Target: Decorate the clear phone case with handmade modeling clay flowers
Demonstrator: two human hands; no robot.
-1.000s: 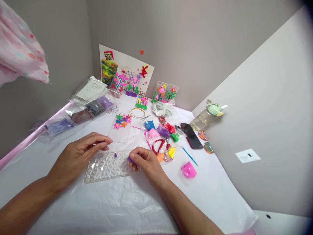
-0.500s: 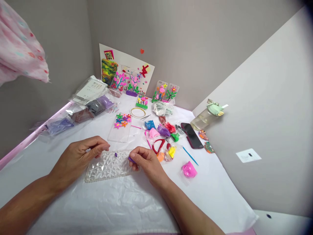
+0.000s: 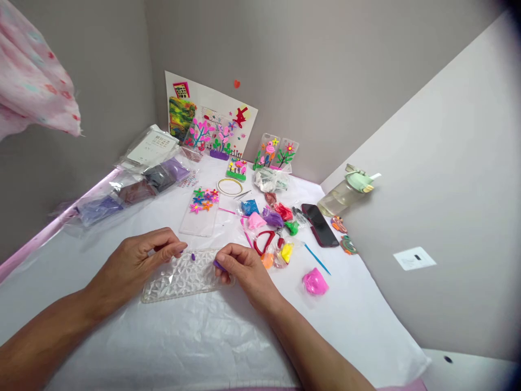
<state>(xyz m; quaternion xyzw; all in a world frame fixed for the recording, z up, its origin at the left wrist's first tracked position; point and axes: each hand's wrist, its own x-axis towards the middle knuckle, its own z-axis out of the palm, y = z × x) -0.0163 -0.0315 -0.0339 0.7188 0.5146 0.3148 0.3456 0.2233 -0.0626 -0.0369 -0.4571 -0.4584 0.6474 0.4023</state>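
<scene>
A clear phone case (image 3: 183,279) with a faceted surface lies flat on the white-covered table, between and under my hands. One small purple clay oval (image 3: 193,257) sits near its far edge. My right hand (image 3: 242,266) pinches a lump of purple clay (image 3: 218,265) over the case's right end. Above the left part of the case, my left hand (image 3: 148,252) is closed, thumb against forefinger, with a bit of purple showing at the fingertips. Just beyond is another clear case (image 3: 199,221), its upper half covered with colourful clay flowers.
Bagged clay lumps, a purple one (image 3: 272,217) among them, lie around red-handled scissors (image 3: 264,243). A phone (image 3: 320,225), a bottle (image 3: 340,196) and a pink clay bag (image 3: 315,282) are at right. Clay packets (image 3: 136,194) line the left edge. Decorated cases (image 3: 266,152) lean at the back.
My left hand has shifted slightly right and turned, and purple now shows at its fingertips. My right hand and the purple oval on the case stay in place.
</scene>
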